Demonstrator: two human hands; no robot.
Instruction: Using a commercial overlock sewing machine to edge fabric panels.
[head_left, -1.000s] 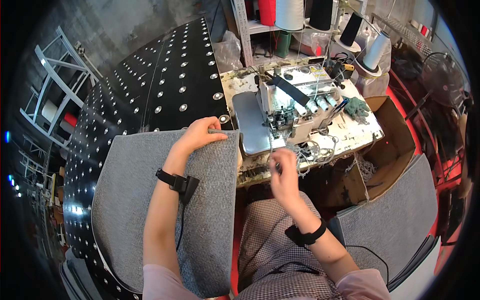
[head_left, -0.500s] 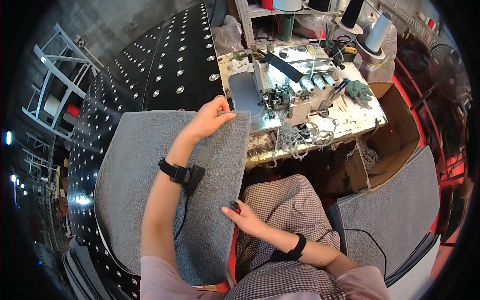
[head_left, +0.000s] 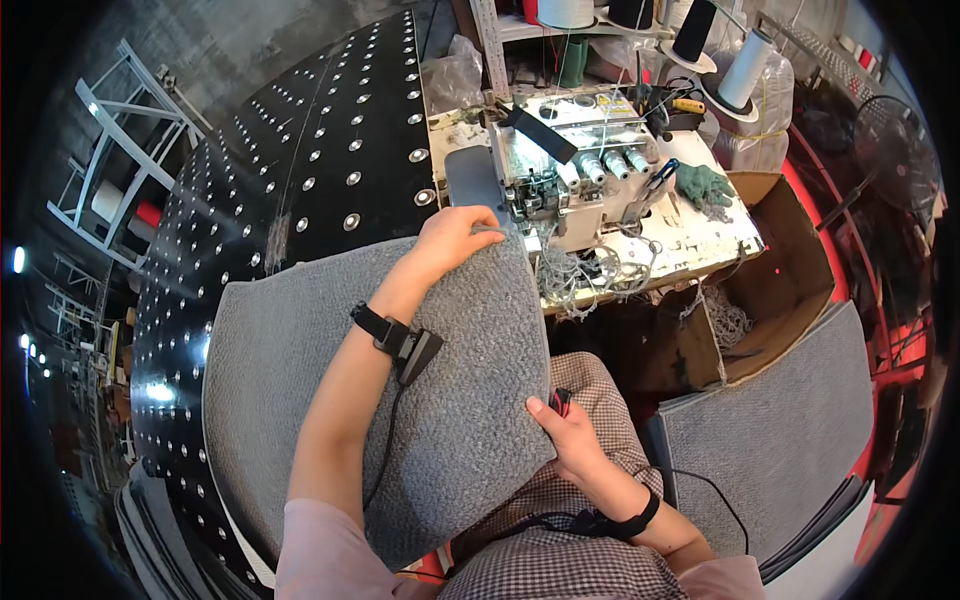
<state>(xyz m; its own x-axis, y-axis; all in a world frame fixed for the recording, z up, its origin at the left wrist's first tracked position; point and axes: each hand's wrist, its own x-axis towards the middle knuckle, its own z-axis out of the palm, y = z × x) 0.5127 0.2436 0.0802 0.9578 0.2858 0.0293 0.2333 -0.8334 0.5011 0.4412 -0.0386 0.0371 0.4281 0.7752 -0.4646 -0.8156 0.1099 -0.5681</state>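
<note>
A grey carpet mat [head_left: 470, 400] lies across the perforated black table and over my lap, its far right corner close to the sewing machine [head_left: 590, 170]. My left hand [head_left: 458, 240] is closed on the mat's far edge near that corner, thumb and fingers pinching it. Lower down, my right hand [head_left: 572, 438] grips the mat's right edge, thumb on top and the other fingers mostly hidden. A small black and red tool [head_left: 561, 402], perhaps thread snips, sticks out of the same hand. Cut grey thread [head_left: 590, 275] hangs tangled at the machine's front.
At the right stands a cardboard box [head_left: 790, 290] with thread scraps, and nearer lies a stack of grey mats [head_left: 770, 430]. A green glove [head_left: 704, 185] rests on the machine table. Thread cones [head_left: 745, 70] stand behind. More mats [head_left: 165, 530] are at lower left.
Both hands have carried the mat to the right, its far right corner now up against the machine's front left. The mat's far edge has turned to a slant.
</note>
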